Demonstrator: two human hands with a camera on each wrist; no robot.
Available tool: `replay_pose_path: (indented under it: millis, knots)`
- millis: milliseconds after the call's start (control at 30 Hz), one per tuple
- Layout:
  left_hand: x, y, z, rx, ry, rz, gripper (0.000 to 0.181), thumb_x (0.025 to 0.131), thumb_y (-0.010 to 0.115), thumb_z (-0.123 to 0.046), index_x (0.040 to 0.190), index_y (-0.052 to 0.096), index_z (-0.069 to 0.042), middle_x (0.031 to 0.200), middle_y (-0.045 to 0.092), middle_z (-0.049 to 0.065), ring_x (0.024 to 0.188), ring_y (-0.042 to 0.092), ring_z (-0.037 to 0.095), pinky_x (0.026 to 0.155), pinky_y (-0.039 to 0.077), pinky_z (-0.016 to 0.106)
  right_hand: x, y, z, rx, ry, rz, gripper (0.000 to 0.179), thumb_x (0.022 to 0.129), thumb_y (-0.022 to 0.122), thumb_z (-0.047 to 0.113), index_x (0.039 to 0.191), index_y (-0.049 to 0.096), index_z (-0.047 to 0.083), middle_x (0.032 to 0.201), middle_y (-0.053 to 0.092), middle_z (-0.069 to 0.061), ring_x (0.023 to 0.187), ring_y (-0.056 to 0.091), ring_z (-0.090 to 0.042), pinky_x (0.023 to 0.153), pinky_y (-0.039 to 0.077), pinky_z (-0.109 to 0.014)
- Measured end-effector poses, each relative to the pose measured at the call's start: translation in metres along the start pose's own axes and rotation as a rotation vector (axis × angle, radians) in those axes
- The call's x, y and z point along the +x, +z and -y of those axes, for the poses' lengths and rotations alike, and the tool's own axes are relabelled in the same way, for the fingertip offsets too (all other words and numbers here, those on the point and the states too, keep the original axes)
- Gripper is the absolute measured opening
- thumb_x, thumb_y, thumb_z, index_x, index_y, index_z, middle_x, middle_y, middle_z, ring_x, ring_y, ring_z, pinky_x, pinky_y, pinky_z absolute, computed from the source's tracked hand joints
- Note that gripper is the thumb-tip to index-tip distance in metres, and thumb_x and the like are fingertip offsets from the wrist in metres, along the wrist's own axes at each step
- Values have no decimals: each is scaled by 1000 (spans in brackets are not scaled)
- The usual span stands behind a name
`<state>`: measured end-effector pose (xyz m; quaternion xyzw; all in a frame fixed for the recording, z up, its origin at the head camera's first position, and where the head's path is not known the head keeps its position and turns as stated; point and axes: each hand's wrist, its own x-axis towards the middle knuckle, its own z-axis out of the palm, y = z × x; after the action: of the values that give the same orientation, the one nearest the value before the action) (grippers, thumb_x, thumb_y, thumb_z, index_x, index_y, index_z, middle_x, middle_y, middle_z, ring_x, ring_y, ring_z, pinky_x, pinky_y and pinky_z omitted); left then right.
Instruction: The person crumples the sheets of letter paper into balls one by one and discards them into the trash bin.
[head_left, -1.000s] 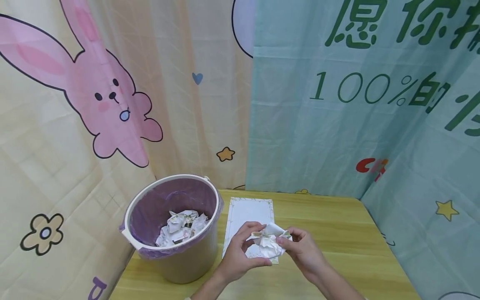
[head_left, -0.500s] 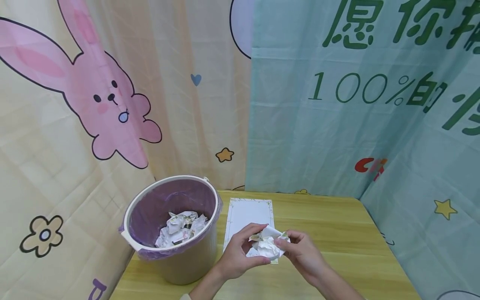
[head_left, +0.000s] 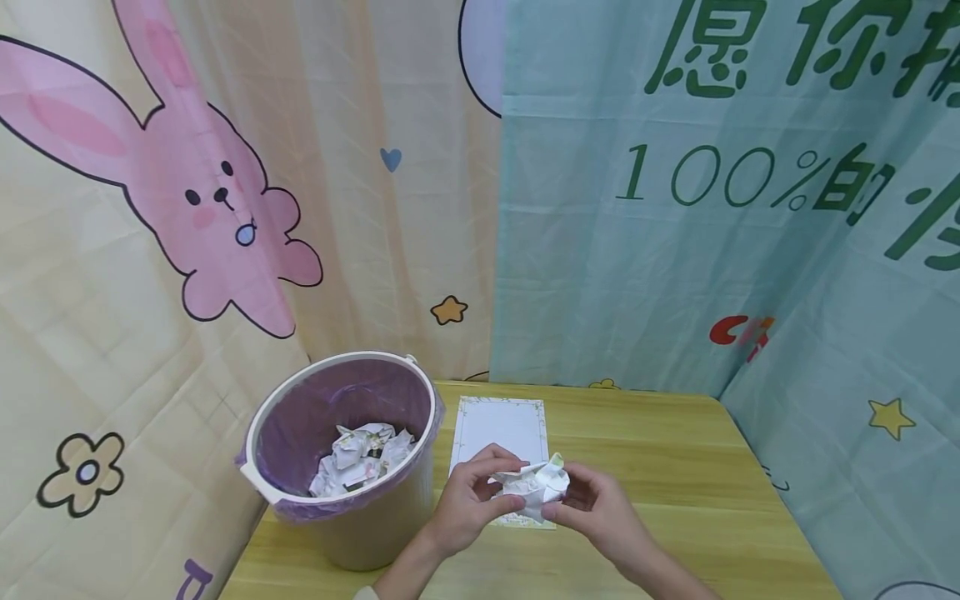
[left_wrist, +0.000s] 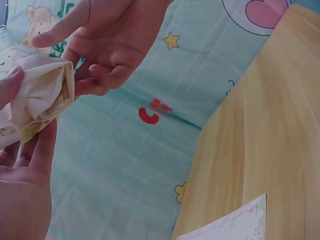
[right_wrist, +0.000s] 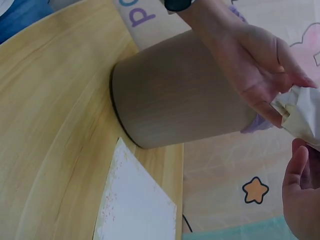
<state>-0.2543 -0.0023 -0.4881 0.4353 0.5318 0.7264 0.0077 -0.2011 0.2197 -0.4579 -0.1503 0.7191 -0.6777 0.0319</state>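
Note:
A crumpled sheet of white paper point(head_left: 534, 485) with a greenish printed edge is held between both hands, above the table. My left hand point(head_left: 468, 508) pinches its left side, thumb in front and fingers behind. At the other side my right hand point(head_left: 603, 508) curls around the paper's edge, its thumb low against it. The left wrist view shows folded layers in the crumpled paper point(left_wrist: 42, 92). Just beyond the hands, a flat white sheet point(head_left: 501, 425) with a floral border lies on the table, partly covered by them.
To the left stands a beige trash bin point(head_left: 375, 533) with a purple liner point(head_left: 300, 425), containing several crumpled papers point(head_left: 363, 454). The wooden table point(head_left: 645, 450) meets printed curtains point(head_left: 600, 275) at the back and sides.
The paper has been turned and squeezed into a more compact wad. My right thumb has shifted from the paper's front down to its lower edge, and the left thumb has moved up onto it.

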Motion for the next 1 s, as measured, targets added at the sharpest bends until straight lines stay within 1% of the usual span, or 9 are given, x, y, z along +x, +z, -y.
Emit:
replay_pose_path:
  millis: [133, 267, 400, 500, 600, 667, 833, 900, 1000]
  knots:
    - [-1, -2, -1, 22, 38, 14, 30, 90, 73, 10, 119, 67, 16, 109, 56, 30, 105, 60, 16, 80, 60, 27, 0, 0, 3, -114, -103, 32, 39, 90, 80, 2, 122, 63, -9, 109, 66, -19, 89, 68, -18, 79, 61, -32]
    - [-1, -2, -2, 85, 96, 47, 30, 87, 74, 16, 116, 68, 17, 109, 57, 28, 108, 62, 19, 80, 62, 36, 1, -1, 7, -166, -117, 52, 38, 91, 80, 7, 122, 64, -7, 110, 68, -17, 89, 69, -19, 76, 62, -33]
    - [-2, -1, -2, 136, 137, 58, 29, 85, 74, 17, 113, 69, 17, 109, 60, 24, 108, 64, 22, 78, 62, 36, 1, -1, 9, -218, -154, 45, 29, 90, 82, 8, 113, 67, -1, 101, 69, -12, 81, 69, -17, 69, 61, -31]
    - [-3, 2, -1, 144, 147, 36, 24, 86, 73, 18, 109, 70, 17, 107, 61, 23, 105, 65, 21, 75, 63, 34, 2, 1, 6, -269, -253, 2, 19, 88, 83, 6, 101, 69, 6, 91, 69, -5, 73, 64, -11, 60, 59, -28]
    - [-4, 5, 0, 113, 135, -2, 19, 88, 72, 16, 106, 71, 18, 104, 61, 24, 102, 66, 18, 75, 62, 33, 3, 4, 2, -276, -347, -42, 14, 87, 82, 1, 92, 71, 7, 83, 67, -2, 67, 56, -5, 50, 53, -25]
    - [-5, 8, 1, 75, 116, -26, 17, 90, 71, 14, 106, 70, 19, 101, 61, 26, 100, 66, 18, 77, 62, 32, 3, 6, 0, -257, -374, -67, 12, 86, 81, -2, 89, 73, 6, 79, 66, -2, 64, 52, -3, 46, 49, -24]
    - [-7, 10, 2, 8, 39, -74, 20, 94, 70, 7, 111, 69, 17, 102, 62, 23, 96, 65, 17, 76, 60, 25, 4, 9, -3, -224, -345, -128, 9, 87, 80, -3, 87, 77, 5, 73, 66, 0, 61, 51, -2, 46, 47, -23]
    - [-8, 10, 2, 6, 11, -83, 22, 96, 69, 5, 115, 69, 15, 106, 63, 19, 96, 65, 15, 76, 60, 24, 5, 9, -3, -230, -322, -147, 8, 88, 79, -3, 86, 78, 5, 73, 66, 2, 61, 53, -3, 49, 51, -24]
    - [-10, 11, 2, 37, -5, -71, 31, 94, 71, 6, 124, 66, 13, 112, 61, 17, 99, 65, 14, 77, 62, 30, 7, 9, -2, -221, -274, -162, 6, 91, 76, -2, 86, 78, 1, 73, 69, 1, 62, 59, -5, 54, 58, -28]
